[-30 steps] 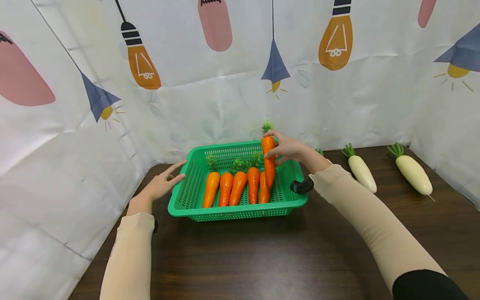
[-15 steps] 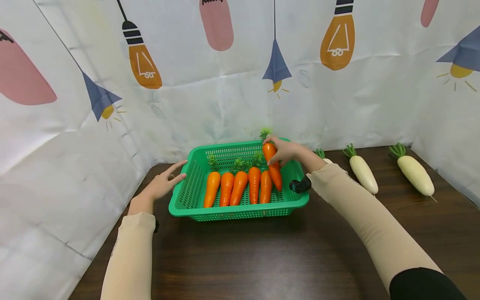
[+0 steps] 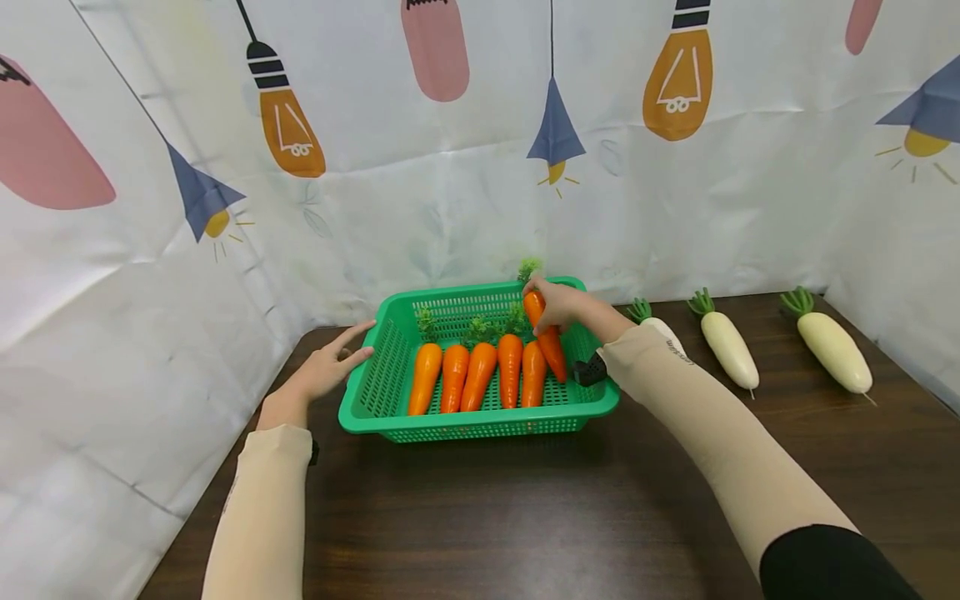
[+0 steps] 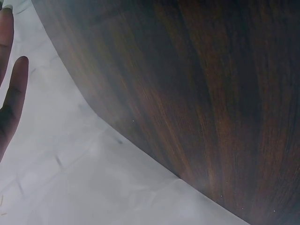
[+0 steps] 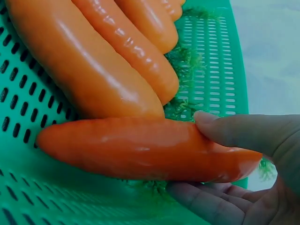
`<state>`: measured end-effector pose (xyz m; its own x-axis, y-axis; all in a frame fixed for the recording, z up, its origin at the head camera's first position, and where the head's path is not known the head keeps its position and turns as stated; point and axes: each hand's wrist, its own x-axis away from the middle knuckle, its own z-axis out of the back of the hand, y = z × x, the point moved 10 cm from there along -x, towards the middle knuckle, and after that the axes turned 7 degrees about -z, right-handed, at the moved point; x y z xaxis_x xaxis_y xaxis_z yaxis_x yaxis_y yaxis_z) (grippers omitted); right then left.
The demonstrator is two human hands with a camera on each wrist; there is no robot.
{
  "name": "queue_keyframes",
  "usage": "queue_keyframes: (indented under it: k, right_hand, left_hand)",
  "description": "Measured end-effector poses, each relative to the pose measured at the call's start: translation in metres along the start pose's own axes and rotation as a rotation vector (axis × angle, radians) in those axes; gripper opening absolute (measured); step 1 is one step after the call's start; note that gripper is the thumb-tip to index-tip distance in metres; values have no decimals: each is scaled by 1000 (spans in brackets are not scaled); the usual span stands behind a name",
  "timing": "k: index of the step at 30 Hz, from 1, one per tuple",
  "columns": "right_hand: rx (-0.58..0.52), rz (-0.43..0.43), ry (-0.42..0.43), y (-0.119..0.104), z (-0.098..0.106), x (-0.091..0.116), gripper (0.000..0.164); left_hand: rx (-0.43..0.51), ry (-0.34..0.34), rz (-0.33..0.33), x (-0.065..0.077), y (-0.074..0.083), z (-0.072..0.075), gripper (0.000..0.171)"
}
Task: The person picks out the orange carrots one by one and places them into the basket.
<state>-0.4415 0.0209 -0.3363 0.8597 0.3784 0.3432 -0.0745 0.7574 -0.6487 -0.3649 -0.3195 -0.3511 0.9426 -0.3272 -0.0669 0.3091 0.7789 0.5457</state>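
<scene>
A green plastic basket [image 3: 480, 422] holds several orange carrots [image 3: 480, 375] lying side by side with leafy green tops. My right hand [image 3: 558, 302] grips one more carrot [image 5: 140, 147] near its leafy end, thumb on one side and fingers on the other. That carrot slants at the right of the row, its tip low inside the basket; whether it touches the bottom I cannot tell. At the basket's left rim is my left hand [image 3: 322, 371], fingers extended, holding nothing. Only a couple of its fingers [image 4: 16, 89] show in the left wrist view.
White radishes with green stems lie on the dark wooden table [image 3: 480, 517] to the right: one [image 3: 663, 333] partly behind the right arm, one [image 3: 729, 348] in the middle, one [image 3: 834, 350] farthest right. A patterned white cloth [image 3: 465, 200] hangs behind and on both sides.
My right hand has lowered the carrot into the basket, its tip swinging to the right of the row. The left hand stays at the basket's left rim.
</scene>
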Motion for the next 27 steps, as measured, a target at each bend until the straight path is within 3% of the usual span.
queue_keyframes:
  k: [12, 27]
  right_hand:
    - [71, -53, 21, 4, 0, -3, 77]
    - [348, -142, -76, 13, -15, 0, 80]
  left_hand:
    - [3, 5, 5, -1, 1, 0, 66]
    - [18, 10, 7, 1, -1, -3, 67]
